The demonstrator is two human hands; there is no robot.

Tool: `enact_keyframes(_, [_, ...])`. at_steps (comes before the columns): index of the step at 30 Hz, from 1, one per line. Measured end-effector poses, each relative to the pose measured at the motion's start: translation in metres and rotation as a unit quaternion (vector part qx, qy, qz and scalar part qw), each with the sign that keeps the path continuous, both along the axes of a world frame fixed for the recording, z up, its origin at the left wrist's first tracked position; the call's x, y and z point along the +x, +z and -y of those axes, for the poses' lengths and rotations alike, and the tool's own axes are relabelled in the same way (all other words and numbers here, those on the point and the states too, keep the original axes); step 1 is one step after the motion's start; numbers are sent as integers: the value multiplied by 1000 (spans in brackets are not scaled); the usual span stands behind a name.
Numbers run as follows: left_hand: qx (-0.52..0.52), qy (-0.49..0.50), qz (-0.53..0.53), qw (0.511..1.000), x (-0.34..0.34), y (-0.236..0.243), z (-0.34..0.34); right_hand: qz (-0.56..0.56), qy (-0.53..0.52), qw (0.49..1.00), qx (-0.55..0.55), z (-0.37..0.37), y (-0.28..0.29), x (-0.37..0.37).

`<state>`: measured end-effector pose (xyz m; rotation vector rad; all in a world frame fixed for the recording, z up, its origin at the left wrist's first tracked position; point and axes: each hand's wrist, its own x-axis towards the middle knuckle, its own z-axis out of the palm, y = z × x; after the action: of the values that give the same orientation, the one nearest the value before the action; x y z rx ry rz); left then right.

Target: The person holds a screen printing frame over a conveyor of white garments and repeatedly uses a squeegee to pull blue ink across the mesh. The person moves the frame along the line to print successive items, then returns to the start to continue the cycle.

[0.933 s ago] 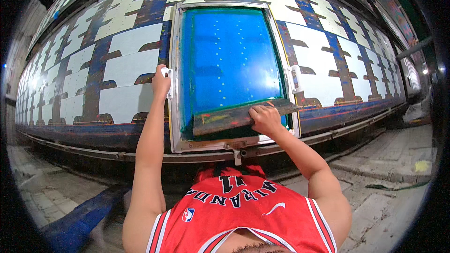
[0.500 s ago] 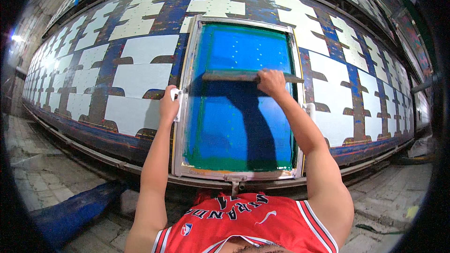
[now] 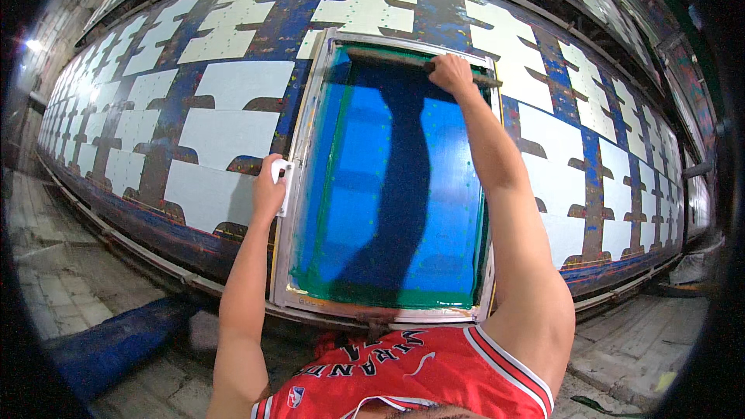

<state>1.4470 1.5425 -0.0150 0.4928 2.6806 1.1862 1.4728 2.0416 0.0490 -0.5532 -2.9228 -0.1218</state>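
A screen-printing frame (image 3: 372,313) with pale rails lies on the long table, its mesh blue with a green border. My left hand (image 3: 268,188) is closed round the white handle (image 3: 286,188) on the frame's left rail. Near the far end of the screen, my right hand (image 3: 452,75) grips a long squeegee (image 3: 380,60) from above, right of its middle. The squeegee lies crosswise, and its right end reaches over the right rail. A dark shadow of my right arm falls down the mesh.
White cut fabric pieces (image 3: 233,116) lie in rows on the paint-stained table (image 3: 167,128), left and right of the frame. Beyond runs another table with similar pieces. A metal rail (image 3: 186,283) follows the near edge. A dark blue roll-like thing (image 3: 124,349) lies at lower left.
My right hand has pushed the squeegee from the middle of the screen to its far end, stretching the arm out. My left hand stays on the handle. The view has shifted slightly.
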Motion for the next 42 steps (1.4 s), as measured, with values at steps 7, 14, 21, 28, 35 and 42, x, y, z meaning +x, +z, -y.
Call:
enact_keyframes(7, [-23,11,26,999,0,13,-3,3,6,1000,-6,-23,18,-22])
enact_keyframes(14, [-1,6,13,1000,1,12,-3,-3,0,1000,-18,-27,6,-32])
enact_keyframes(21, [-4,5,15,1000,3,14,-3,39,19,998,-34,26,17,31])
enact_keyframes(28, [13,-4,-10,1000,-4,-3,1,98,20,993,-64,127,23,141])
enact_keyframes(35, [12,3,-18,1000,-9,-16,2,97,15,989,-112,251,25,261])
enact_keyframes(42, [-9,-9,-23,1000,-10,-16,2,91,9,989,-113,358,15,357])
